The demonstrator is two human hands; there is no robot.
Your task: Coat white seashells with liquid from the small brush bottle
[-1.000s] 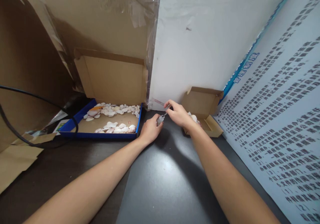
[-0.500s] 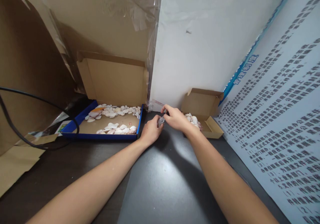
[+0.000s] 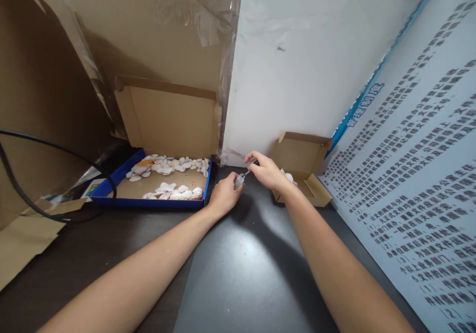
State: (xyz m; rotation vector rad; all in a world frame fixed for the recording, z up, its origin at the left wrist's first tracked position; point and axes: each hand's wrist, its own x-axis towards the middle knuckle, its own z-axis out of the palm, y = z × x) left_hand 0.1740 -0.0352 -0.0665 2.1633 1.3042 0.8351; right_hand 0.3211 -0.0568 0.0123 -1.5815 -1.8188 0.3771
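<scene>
In the middle of the dark table, my left hand (image 3: 224,193) is closed around a small, clear, rounded object (image 3: 240,180), perhaps a little bottle; its lower part is hidden by the fingers. My right hand (image 3: 265,169) pinches a thin stick (image 3: 247,173), dark at the finger end. The stick slants down to the left, with its lower end at the clear object. Whether that end is inside or only touching I cannot tell. Left of my hands lies a blue-sided box (image 3: 148,202) with two groups of white seashells (image 3: 182,193). Just beyond my right wrist is a small cardboard box (image 3: 319,190) with more shells (image 3: 287,177).
Both boxes have raised lids against the back boards. A black cable (image 3: 48,139) loops at the left, over flat cardboard pieces (image 3: 26,246). A white board (image 3: 293,70) stands behind, and a printed panel (image 3: 420,174) slants along the right.
My right hand dipped toward the clear object, covering most of the stick, then drew back up and right, showing the stick again. My left hand has hardly moved.
</scene>
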